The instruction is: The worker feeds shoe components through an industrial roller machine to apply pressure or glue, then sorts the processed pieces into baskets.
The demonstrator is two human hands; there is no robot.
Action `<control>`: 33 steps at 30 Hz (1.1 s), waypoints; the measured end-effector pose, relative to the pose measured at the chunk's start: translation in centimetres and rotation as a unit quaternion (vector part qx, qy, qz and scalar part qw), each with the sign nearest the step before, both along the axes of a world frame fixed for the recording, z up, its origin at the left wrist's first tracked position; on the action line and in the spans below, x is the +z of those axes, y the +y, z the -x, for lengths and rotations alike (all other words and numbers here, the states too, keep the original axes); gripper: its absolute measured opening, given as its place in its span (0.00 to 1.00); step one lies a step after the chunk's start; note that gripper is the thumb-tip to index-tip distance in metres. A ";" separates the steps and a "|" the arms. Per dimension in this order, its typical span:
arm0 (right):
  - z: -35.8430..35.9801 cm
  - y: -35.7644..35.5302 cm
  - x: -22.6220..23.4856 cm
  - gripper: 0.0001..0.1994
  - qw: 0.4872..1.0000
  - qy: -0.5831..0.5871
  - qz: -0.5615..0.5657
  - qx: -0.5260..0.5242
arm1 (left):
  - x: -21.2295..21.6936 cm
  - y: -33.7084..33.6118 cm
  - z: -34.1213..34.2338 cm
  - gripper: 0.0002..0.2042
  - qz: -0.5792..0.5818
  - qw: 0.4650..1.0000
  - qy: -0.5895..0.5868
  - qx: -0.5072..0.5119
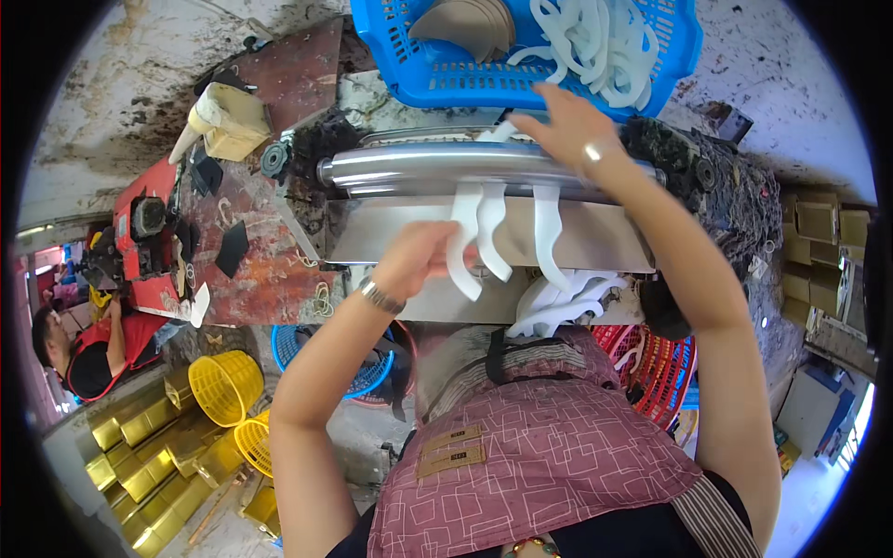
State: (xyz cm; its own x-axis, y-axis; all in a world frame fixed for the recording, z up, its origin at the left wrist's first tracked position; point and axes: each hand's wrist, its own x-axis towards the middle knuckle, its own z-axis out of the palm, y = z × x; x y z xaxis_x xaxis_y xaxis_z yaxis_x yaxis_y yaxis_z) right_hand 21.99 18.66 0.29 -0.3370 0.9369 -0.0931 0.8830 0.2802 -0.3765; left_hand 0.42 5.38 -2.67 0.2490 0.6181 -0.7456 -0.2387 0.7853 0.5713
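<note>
A shiny metal roller (409,170) lies across the machine in front of me. Three wavy white strips hang from its near side over a metal plate (372,232). My left hand (417,260) is closed at the leftmost white strip (462,256), its fingers partly hidden behind it. The middle strip (493,232) and the right strip (549,237) hang free of my hands. Beyond the roller, my right hand (575,130) reaches in with fingers apart, slightly blurred. Near its thumb another white piece (500,132) lies at the roller's far side.
A blue basket (400,79) at the back holds white curved pieces and brown sheets (465,28). More white strips (563,302) are heaped at the near edge. Red (665,381) and yellow baskets (225,386) stand below. Another person (102,339) is at far left.
</note>
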 end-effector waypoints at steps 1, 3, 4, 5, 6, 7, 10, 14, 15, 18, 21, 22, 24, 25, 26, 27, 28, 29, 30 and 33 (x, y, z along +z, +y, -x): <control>1.4 2.3 -0.5 0.33 0.987 0.035 0.151 -0.028 | 0.3 -1.1 0.0 0.14 0.022 1.000 0.021 -0.004; 4.5 5.1 -2.5 0.37 0.942 0.081 0.319 -0.071 | 0.2 -3.4 -0.2 0.14 0.004 1.000 -0.022 -0.014; 6.1 6.0 -3.6 0.35 0.919 0.076 0.384 -0.057 | -0.3 -5.0 -1.0 0.14 0.026 0.999 -0.022 -0.024; 7.4 6.7 -4.4 0.33 0.899 0.069 0.430 -0.043 | -1.2 -6.6 -2.3 0.14 -0.026 0.995 0.006 -0.098; 8.6 7.2 -4.9 0.33 0.897 0.061 0.435 -0.048 | -2.5 -7.4 -3.6 0.15 -0.082 0.982 0.032 -0.169; 9.3 7.5 -5.0 0.30 0.931 0.058 0.356 0.059 | -4.1 -7.8 -4.8 0.17 -0.169 0.946 0.140 -0.241; 9.2 7.8 -3.3 0.23 0.958 0.135 0.209 0.144 | -8.5 -8.0 -8.6 0.20 -0.291 0.868 0.278 -0.290; 6.0 9.2 0.3 0.11 0.955 0.277 0.011 0.103 | -11.7 -7.5 -13.1 0.28 -0.258 0.785 0.407 -0.389; 5.2 9.5 0.7 0.09 0.950 0.298 -0.039 0.083 | -12.1 -7.4 -13.6 0.28 -0.236 0.783 0.394 -0.419; 2.9 11.4 0.7 0.10 0.936 0.305 -0.160 0.068 | -13.2 -7.3 -13.7 0.31 -0.339 0.760 0.386 -0.399; 0.0 15.8 -0.4 0.10 0.947 0.298 -0.122 0.000 | -14.6 -7.0 -12.6 0.31 -0.291 0.833 0.314 -0.352; -0.9 17.8 -1.1 0.11 0.947 0.287 -0.142 -0.006 | -15.0 -7.0 -12.5 0.29 -0.267 0.834 0.315 -0.365; -3.2 22.3 -2.0 0.12 0.946 0.229 -0.228 -0.014 | -15.5 -7.1 -12.6 0.28 -0.295 0.807 0.341 -0.382; -4.6 24.4 -2.3 0.13 0.940 0.179 -0.290 -0.017 | -15.5 -7.3 -12.9 0.28 -0.339 0.777 0.373 -0.377; -6.0 26.1 -2.5 0.15 0.949 0.142 -0.274 -0.056 | -15.4 -7.3 -13.2 0.28 -0.347 0.778 0.383 -0.358; -7.3 27.4 -2.4 0.17 0.955 0.103 -0.260 -0.095 | -15.2 -7.5 -13.5 0.27 -0.350 0.772 0.394 -0.356; -8.4 27.8 -2.7 0.17 0.953 0.104 -0.269 -0.090 | -14.9 -7.6 -13.6 0.27 -0.346 0.760 0.405 -0.373; -9.3 27.8 -2.9 0.21 0.961 0.021 -0.257 -0.101 | -14.6 -7.7 -13.6 0.27 -0.360 0.763 0.408 -0.348; -10.0 27.6 -2.5 0.25 0.961 -0.062 -0.243 -0.114 | -14.3 -7.7 -13.3 0.25 -0.349 0.764 0.405 -0.361; -10.7 25.5 -0.4 0.31 0.965 -0.096 -0.184 -0.159 | -13.3 -7.8 -10.6 0.18 -0.337 0.741 0.406 -0.415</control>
